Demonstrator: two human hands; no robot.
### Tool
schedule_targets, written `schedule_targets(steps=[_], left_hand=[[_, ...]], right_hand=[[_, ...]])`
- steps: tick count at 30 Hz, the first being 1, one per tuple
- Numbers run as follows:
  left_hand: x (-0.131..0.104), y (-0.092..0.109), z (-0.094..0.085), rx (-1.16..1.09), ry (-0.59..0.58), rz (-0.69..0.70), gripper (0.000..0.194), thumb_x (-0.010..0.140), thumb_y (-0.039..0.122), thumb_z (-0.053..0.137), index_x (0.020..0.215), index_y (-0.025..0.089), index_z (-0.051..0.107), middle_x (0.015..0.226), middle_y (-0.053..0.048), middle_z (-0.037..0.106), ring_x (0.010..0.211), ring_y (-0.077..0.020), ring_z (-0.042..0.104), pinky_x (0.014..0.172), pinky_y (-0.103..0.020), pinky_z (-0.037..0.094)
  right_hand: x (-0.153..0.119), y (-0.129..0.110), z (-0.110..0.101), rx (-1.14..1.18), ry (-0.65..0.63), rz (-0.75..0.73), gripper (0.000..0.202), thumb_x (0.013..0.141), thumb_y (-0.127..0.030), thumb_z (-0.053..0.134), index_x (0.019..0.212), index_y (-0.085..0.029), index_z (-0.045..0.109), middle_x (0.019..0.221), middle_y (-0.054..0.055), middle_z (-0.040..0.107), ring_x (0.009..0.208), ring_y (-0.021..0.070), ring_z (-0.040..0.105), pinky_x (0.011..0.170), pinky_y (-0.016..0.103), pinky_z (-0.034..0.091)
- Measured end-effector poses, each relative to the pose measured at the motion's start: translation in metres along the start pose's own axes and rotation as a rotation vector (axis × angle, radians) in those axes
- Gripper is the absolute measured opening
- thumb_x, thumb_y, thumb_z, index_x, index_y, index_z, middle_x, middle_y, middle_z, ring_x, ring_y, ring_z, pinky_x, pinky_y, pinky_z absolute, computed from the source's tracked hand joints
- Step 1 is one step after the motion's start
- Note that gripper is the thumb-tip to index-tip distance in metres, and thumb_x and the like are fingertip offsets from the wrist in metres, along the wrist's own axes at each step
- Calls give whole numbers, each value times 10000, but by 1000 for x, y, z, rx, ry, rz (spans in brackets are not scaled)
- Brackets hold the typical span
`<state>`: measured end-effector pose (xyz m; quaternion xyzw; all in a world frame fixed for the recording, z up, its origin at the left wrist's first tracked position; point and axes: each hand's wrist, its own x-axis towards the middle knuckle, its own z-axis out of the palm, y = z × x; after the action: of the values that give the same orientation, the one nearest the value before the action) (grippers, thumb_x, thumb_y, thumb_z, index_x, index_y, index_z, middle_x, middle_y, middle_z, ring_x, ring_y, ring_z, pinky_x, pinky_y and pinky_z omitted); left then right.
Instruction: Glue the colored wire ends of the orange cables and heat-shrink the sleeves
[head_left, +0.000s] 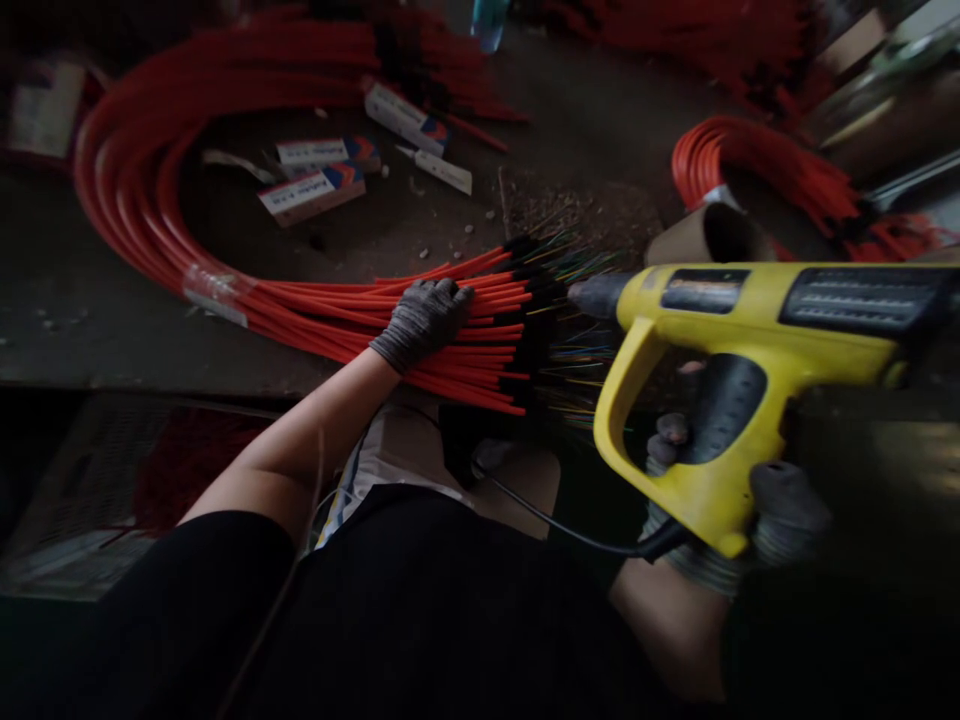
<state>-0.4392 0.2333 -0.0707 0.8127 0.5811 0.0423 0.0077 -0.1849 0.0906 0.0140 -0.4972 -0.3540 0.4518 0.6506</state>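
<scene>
My left hand [426, 320], in a grey knit glove, presses down on a fanned bundle of orange-red cables [307, 312], its fingers curled over them near their ends. Black sleeves [541, 335] cover the cable tips, and thin coloured wires [581, 352] stick out beyond. In my right hand [786, 512], also gloved, is a yellow heat gun [765, 335] held by its grip. Its dark nozzle [596, 295] points left, close to the wires and sleeves. The gun hides part of the right fingers. From the grip's base a black cord [555, 522] runs left.
Small boxes [313, 194] and a white tube [442, 171] lie inside the cable loop. A cardboard roll [679, 240] and another cable coil [787, 165] sit beyond the gun. Below the table's left edge is a crate [67, 480].
</scene>
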Motion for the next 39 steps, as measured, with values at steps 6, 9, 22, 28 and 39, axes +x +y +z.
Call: schedule_targets(steps=[6,9,22,28,39], left_hand=[[0,4,10,45,-91,50,480,1038,217,280,1470,156,483,1214,-190,667,1059,-306,681,817,-399,517],[3,0,15,6,-75,99,487,1029,191,314,1487,192,482,1211,-164,684,1060,-271,693,814,-361,523],[-2,0,15,-210,192,152,337,966,376,540,1204,249,742,1301,-115,675,1226,-331,592,1008,-506,472],[1,-3,19,-331,352,-276,418,855,336,673,1268,278,688,1579,-83,477,1494,-352,354,1227,-581,270],[1,-1,20,-397,300,-312,316,841,361,646,1130,272,737,1681,-36,328,1603,-345,129,1276,-621,-60]], right_hand=[[8,5,16,135,50,59,599,473,-289,705,1070,-242,701,1225,87,662,623,122,575,426,230,436],[11,8,19,122,49,51,599,456,-284,712,1052,-230,692,1233,102,654,620,121,585,431,238,468],[20,18,28,97,-21,43,675,561,-348,747,1221,-219,682,1234,97,662,673,119,621,486,231,528],[18,27,27,182,11,80,685,557,-319,783,1230,-222,695,1267,92,671,693,113,635,528,221,569],[7,38,15,164,29,105,586,578,-311,845,1141,-214,714,1182,55,639,736,118,611,585,255,577]])
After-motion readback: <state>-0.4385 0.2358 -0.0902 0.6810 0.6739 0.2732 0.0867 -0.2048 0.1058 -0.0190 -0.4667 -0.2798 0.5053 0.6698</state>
